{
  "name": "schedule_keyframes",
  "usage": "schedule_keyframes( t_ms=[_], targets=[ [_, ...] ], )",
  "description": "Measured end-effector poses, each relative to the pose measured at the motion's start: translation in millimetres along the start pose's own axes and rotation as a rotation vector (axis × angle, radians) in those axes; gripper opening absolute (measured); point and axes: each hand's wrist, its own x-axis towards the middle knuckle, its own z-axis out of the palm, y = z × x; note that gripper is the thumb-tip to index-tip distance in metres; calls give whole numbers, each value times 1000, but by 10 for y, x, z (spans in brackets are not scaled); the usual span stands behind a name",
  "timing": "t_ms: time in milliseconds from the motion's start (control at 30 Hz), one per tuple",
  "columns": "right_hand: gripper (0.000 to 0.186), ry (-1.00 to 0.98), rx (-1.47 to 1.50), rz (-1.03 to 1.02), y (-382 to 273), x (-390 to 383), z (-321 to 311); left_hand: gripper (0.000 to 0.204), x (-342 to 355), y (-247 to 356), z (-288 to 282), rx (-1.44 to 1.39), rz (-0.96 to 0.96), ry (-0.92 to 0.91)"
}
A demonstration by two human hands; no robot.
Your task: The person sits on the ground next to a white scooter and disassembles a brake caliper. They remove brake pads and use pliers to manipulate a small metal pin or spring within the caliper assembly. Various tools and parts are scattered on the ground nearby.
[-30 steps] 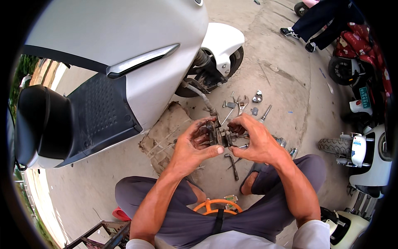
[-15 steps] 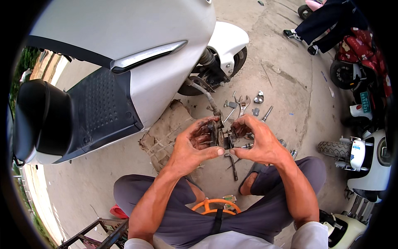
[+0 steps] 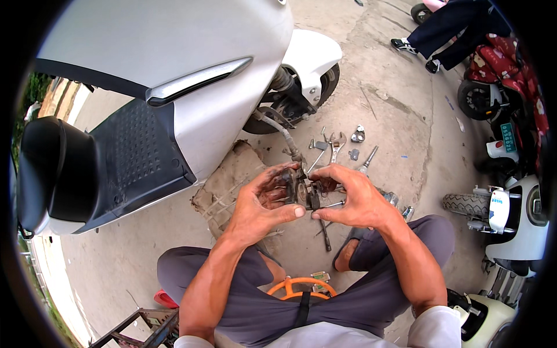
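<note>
A dark, greasy brake caliper [image 3: 301,190] sits between my two hands, joined to the hose [image 3: 282,132] that runs from the scooter's front wheel. My left hand [image 3: 255,203], its fingertips blackened, is curled around the caliper's left side with the thumb along the near edge. On the other side my right hand [image 3: 362,200] pinches a dark, flat metal piece [image 3: 314,198] between thumb and fingers, against the caliper. My fingers partly hide both parts. Below them on the ground lies a dark wrench-like tool [image 3: 326,236].
A white scooter [image 3: 232,110] stands at the left, above a dirty flattened sheet [image 3: 217,194]. Beyond my hands lie an adjustable wrench [image 3: 337,146], a screwdriver-like tool [image 3: 369,158] and a small metal clamp [image 3: 358,134]. Parked scooters [image 3: 516,226] and a person's legs [image 3: 455,35] are at the right.
Both hands have shifted slightly left with the caliper. The flat piece in my right hand now sits closer against it, and the view has moved a little.
</note>
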Motion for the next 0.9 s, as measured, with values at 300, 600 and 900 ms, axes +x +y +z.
schedule_keyframes(
  t_ms=[300, 600, 900],
  targets=[
    [65, -24, 33, 24, 7, -15, -113, 83, 23, -30, -27, 22, 20, 17],
    [55, -39, 279, 99, 93, -57, -104, 83, 21, 4, -24, 16, 1, 20],
    [35, 15, 262, 135, 70, -13, -24, 85, 24, -1, -62, -38, -13, 23]
  ],
)
